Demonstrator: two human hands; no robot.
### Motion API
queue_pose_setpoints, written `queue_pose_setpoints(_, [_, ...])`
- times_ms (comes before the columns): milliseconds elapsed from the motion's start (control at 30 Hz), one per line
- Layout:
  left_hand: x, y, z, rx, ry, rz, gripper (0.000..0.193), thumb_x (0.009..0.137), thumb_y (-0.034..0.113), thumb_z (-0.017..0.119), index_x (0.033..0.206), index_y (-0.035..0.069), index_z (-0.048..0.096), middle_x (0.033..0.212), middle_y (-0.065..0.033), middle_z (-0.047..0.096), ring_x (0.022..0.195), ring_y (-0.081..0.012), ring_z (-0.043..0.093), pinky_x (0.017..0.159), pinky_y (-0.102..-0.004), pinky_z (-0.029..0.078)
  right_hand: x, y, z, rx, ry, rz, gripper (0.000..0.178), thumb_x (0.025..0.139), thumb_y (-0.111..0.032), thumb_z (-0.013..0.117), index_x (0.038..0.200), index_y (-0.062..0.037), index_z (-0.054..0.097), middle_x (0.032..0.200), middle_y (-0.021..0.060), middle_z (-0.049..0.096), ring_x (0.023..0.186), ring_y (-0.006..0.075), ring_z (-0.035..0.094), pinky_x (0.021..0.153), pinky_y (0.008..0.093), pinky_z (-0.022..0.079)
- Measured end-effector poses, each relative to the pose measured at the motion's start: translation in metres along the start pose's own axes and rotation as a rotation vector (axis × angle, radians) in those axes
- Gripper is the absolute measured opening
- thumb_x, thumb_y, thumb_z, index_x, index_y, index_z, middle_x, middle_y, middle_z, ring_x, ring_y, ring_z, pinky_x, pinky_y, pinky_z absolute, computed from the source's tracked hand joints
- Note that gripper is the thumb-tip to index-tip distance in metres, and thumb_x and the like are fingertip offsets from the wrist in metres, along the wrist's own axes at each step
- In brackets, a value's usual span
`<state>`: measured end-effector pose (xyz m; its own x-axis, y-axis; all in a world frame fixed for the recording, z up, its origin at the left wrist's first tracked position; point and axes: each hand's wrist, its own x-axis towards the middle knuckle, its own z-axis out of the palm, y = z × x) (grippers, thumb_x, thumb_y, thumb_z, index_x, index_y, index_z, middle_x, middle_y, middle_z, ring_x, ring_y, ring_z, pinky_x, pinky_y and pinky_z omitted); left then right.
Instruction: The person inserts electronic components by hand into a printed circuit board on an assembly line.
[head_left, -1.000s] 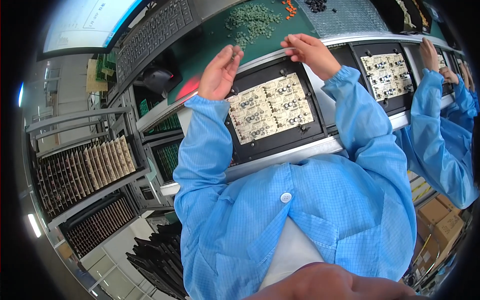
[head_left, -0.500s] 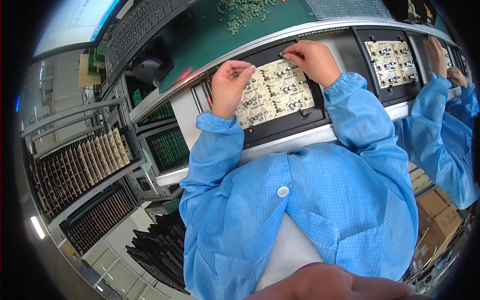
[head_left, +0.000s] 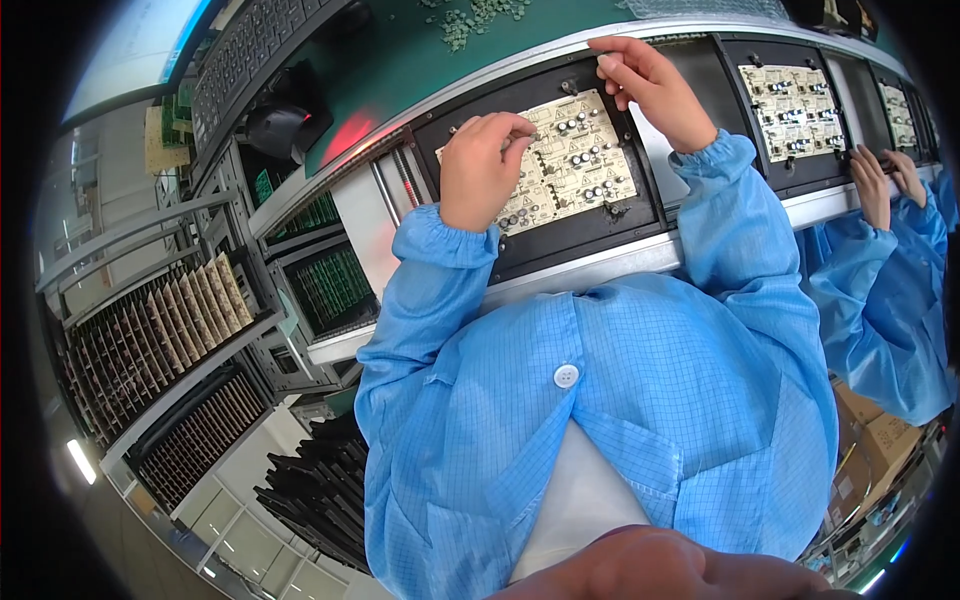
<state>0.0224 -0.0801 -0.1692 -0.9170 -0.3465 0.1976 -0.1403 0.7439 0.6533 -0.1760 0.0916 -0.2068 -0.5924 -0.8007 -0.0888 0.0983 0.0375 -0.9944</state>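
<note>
Your left hand point(head_left: 483, 168) is now curling knuckles-down onto the near-left part of the pale circuit board point(head_left: 560, 160), fingertips pinched at its surface, though whether they are gripping a part I cannot tell; a second ago it was lifted off to the side. Your right hand point(head_left: 650, 88) is settling at the board's far-right corner, fingers loosely bent, apparently holding nothing. The board is sitting in its black carrier tray point(head_left: 610, 222) on the conveyor rail point(head_left: 600, 268), so placement work looks under way.

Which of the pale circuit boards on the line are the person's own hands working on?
The leftmost circuit board, in the black carrier directly before the person. The left hand rests on it and the right hand at its far corner; the others lie further right.
</note>
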Motion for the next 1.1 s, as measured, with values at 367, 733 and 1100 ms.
queue_pose_setpoints(367, [-0.002, -0.008, 0.005, 0.122, -0.031, 0.167, 0.012, 0.081, 0.002, 0.076, 0.091, 0.009, 0.077, 0.086, -0.0063, 0.072, 0.077, -0.0272, 0.066, 0.068, -0.0376, 0.054, -0.007, -0.001, 0.009, 0.037, 0.019, 0.036, 0.03, 0.108, -0.021, 0.058, 0.133, -0.0082, 0.069, 0.088, -0.0081, 0.055, 0.078, 0.0019, 0.047, 0.069, 0.0158, 0.041])
queue_pose_setpoints(733, [-0.008, -0.01, 0.003, 0.091, -0.066, 0.16, 0.019, 0.084, 0.001, 0.074, 0.101, 0.008, 0.079, 0.095, -0.0088, 0.074, 0.088, -0.0266, 0.069, 0.074, -0.038, 0.056, -0.024, 0.009, 0.035, -0.189, -0.008, -0.089, 0.015, 0.096, -0.012, 0.075, 0.107, -0.0023, 0.07, 0.094, -0.0037, 0.069, 0.078, 0.0032, 0.057, 0.066, 0.0214, 0.047])
queue_pose_setpoints(1100, [-0.031, -0.03, -0.029, -1.035, -0.17, -0.551, 0.04, 0.098, 0.0, 0.067, 0.136, -0.007, 0.06, 0.129, -0.0197, 0.069, 0.117, -0.022, 0.069, 0.101, -0.0309, 0.058, -0.065, 0.001, 0.081, -0.963, -0.027, -0.527, 0.013, 0.086, -0.013, 0.075, 0.095, -0.0083, 0.067, 0.09, 0.0074, 0.059, 0.083, 0.0287, 0.065, 0.07, 0.0395, 0.055])
